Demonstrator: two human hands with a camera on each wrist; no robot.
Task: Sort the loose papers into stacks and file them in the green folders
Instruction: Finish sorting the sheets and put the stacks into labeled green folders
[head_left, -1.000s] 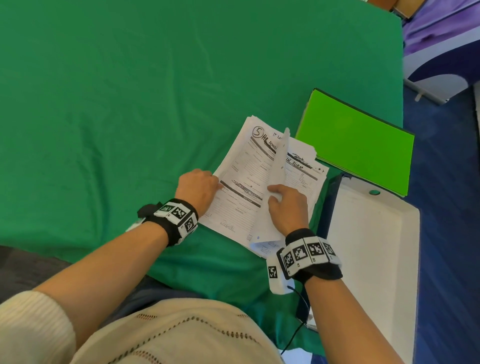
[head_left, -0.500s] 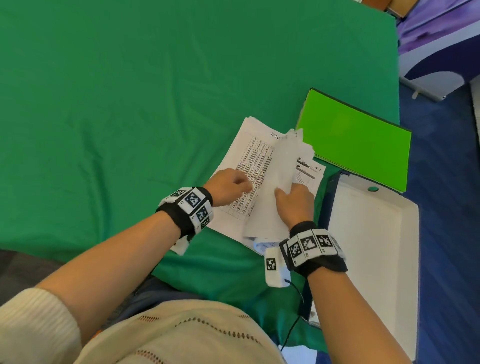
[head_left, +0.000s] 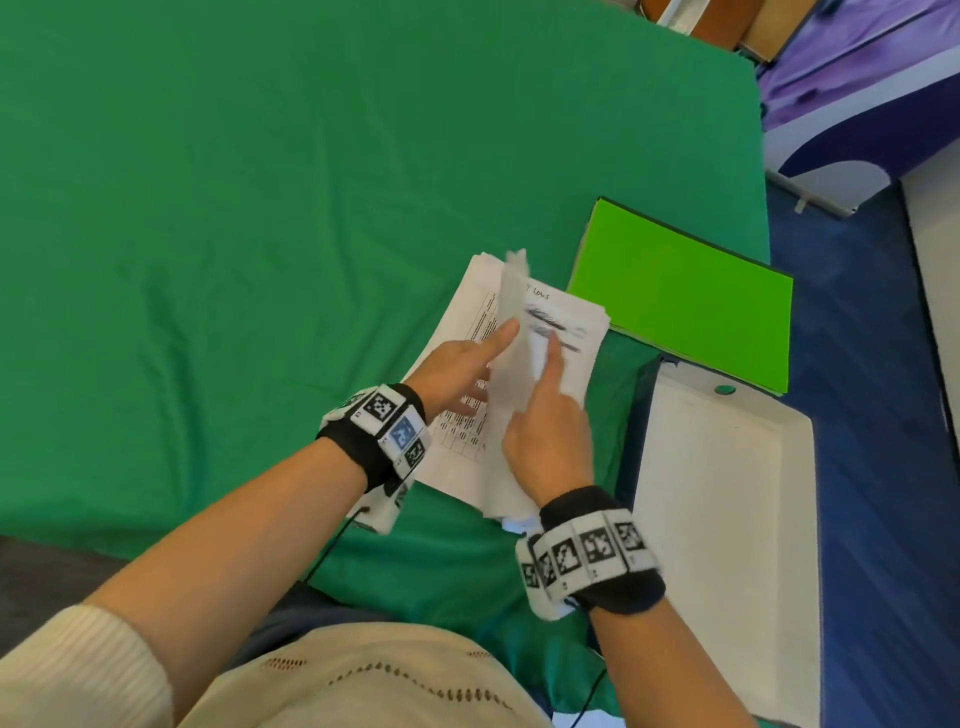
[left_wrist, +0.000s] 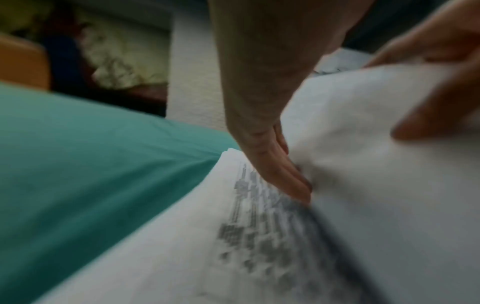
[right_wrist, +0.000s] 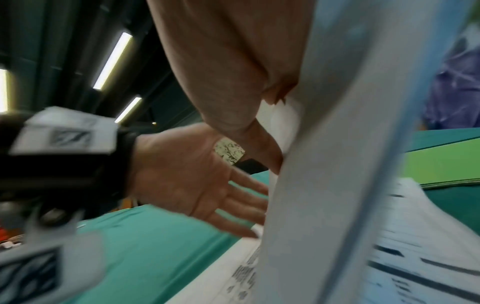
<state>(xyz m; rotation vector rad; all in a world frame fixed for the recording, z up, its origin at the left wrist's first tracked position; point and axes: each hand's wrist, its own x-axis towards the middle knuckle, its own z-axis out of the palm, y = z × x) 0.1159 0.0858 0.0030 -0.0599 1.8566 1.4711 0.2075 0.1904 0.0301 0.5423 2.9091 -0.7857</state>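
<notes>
A pile of printed papers lies on the green cloth near the right edge of the table. One sheet stands almost upright over the pile, blurred. My right hand pinches this sheet, thumb on its left face and index finger along its right face. My left hand is flat with straight fingers against the sheet's left face, low by the pile; the right wrist view shows its open palm. The bright green folders lie closed, just right of the pile.
A white tray stands off the table's right edge, below the folders. The green cloth covers the table to the left and behind. Blue floor and purple-white furniture are at the right.
The sheet in my right hand has swung from lying over the right part of the pile to nearly upright. My left hand has uncurled and moved right, its fingers now straight against that sheet.
</notes>
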